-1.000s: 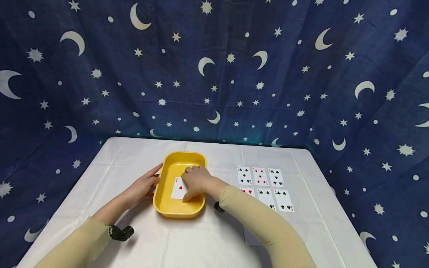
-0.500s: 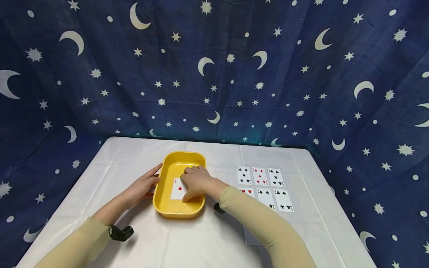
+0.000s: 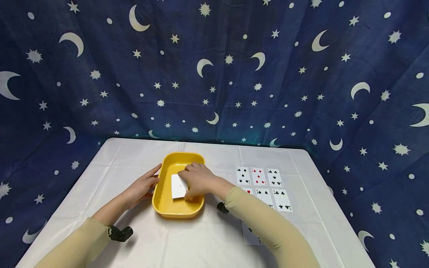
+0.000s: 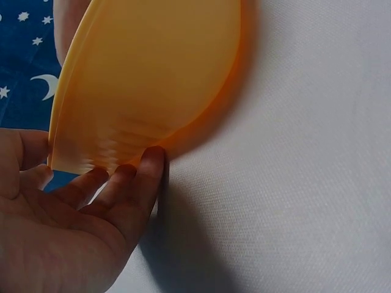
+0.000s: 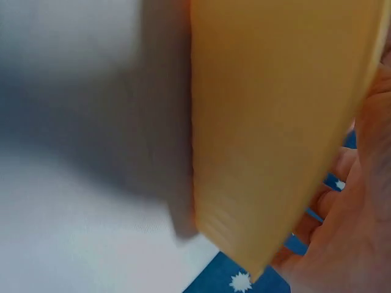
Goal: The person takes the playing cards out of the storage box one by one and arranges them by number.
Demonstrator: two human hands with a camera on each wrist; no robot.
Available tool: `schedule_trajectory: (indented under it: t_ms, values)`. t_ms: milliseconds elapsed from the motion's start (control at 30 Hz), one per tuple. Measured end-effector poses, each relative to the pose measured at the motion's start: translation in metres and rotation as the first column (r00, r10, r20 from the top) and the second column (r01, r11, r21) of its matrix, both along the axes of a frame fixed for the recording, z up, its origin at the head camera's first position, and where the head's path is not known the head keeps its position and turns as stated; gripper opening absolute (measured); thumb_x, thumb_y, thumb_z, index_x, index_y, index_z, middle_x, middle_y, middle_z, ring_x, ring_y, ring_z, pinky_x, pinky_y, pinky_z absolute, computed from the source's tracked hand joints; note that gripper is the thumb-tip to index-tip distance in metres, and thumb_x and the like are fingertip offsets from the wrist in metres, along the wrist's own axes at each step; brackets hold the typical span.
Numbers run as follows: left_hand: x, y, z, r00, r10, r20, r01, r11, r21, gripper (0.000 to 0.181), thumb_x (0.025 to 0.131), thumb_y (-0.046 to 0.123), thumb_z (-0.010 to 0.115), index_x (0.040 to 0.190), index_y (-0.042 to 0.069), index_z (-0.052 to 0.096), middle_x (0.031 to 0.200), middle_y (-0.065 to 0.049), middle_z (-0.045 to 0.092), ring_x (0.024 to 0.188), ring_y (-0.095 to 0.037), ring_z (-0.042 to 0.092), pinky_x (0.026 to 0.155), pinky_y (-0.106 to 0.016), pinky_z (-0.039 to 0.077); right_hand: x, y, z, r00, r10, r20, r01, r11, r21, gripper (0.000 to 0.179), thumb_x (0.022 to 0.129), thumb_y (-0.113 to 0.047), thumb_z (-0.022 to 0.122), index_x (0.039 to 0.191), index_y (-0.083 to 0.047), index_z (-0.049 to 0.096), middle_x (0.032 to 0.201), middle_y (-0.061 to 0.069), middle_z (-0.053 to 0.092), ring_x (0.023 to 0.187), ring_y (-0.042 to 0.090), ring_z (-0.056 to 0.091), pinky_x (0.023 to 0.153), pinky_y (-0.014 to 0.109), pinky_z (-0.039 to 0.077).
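A yellow tray [image 3: 162,208] stands on the white table. Inside it my right hand [image 3: 199,181] pinches the right side of a white playing card [image 3: 178,188], whose face shows only pale, washed-out print and which tilts up from the tray floor. The tray's wall hides most of the right fingers in the right wrist view. My left hand [image 3: 143,188] is at the tray's left side; in the left wrist view its fingertips [image 4: 153,160] rest against the outer wall [image 4: 153,73], with one finger up by the rim.
Right of the tray, playing cards lie face up in rows: fives such as the five of diamonds [image 3: 259,176] behind, fours such as the four of clubs [image 3: 282,201] in front. My right sleeve [image 3: 268,223] crosses over them and partly covers a nearer card [image 3: 248,238].
The red heart ace's face was plainly visible in the tray; now the card there is tilted and looks nearly white. My right hand has shifted slightly. My left hand stays at the tray.
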State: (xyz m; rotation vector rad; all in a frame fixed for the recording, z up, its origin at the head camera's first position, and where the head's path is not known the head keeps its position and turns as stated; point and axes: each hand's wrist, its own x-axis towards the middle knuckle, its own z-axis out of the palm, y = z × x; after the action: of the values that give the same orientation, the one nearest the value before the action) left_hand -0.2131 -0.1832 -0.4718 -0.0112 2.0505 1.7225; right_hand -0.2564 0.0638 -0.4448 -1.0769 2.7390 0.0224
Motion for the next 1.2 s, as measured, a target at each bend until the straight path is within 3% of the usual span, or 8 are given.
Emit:
schedule_trajectory:
  t_ms: [567,700,800,1200]
  values:
    - [0.0,-0.002,-0.001,1.0,-0.004,-0.003,0.004,1.0,-0.017,0.065,0.108,0.023,0.04,0.166,0.029,0.01,0.164,-0.024,0.026,0.132,-0.037,0.051,0.097,-0.046,0.054,0.007,0.039,0.037,0.998,-0.021,-0.065,0.013,0.993,-0.119,0.086,0.077,-0.054,0.08,0.152,-0.026,0.05,0.145,0.003,0.048,0.133,0.023,0.037,0.113,0.042,0.033]
    - [0.001,-0.002,-0.001,1.0,-0.003,-0.004,0.003,1.0,-0.007,0.066,0.108,0.022,0.041,0.166,0.028,0.01,0.162,-0.025,0.028,0.125,-0.033,0.057,0.093,-0.045,0.056,0.011,0.054,0.045,0.997,-0.027,-0.071,0.016,0.989,-0.15,0.086,0.075,-0.053,0.081,0.151,-0.025,0.05,0.144,0.003,0.049,0.134,0.023,0.037,0.113,0.043,0.033]
    - [0.001,-0.001,-0.001,1.0,0.004,-0.002,-0.004,1.0,-0.004,0.066,0.108,0.022,0.041,0.166,0.027,0.01,0.161,-0.027,0.03,0.118,-0.029,0.061,0.09,-0.043,0.057,0.014,0.067,0.048,0.996,-0.043,-0.074,0.03,0.985,-0.169,0.087,0.074,-0.052,0.081,0.151,-0.025,0.051,0.142,0.001,0.049,0.133,0.022,0.037,0.113,0.043,0.034]
    - [-0.001,-0.003,-0.003,1.0,-0.003,-0.011,0.003,1.0,-0.029,0.065,0.108,0.023,0.039,0.166,0.029,0.011,0.163,-0.025,0.029,0.129,-0.035,0.055,0.094,-0.044,0.056,0.024,0.126,0.053,0.99,-0.107,-0.09,0.088,0.977,-0.193,0.088,0.074,-0.051,0.081,0.152,-0.028,0.049,0.141,-0.002,0.05,0.134,0.021,0.037,0.113,0.045,0.034]
